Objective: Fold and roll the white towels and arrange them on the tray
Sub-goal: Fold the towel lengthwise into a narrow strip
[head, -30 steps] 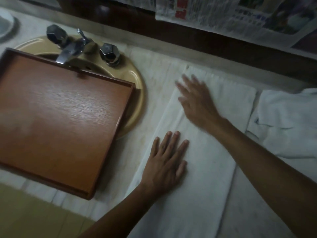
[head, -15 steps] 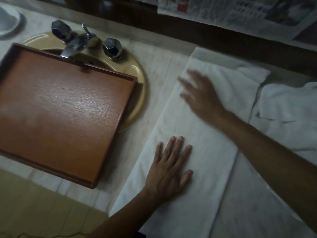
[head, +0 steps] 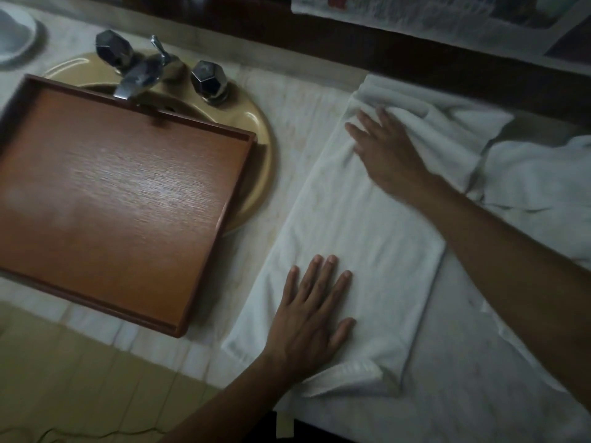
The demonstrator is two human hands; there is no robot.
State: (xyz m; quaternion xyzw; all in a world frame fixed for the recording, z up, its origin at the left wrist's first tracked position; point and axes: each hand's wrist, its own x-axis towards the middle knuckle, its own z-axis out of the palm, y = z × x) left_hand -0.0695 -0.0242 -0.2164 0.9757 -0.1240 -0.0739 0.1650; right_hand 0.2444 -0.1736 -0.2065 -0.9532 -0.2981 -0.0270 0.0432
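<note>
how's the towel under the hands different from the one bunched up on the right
The flat towel lies as a long folded strip; the bunched towel is a rumpled, creased heap. The left hand and right hand both rest open on the flat towel; neither is on the bunched towel. The flat towel lies nearer the tray; the bunched towel is at the right edge. Both are white.
</note>
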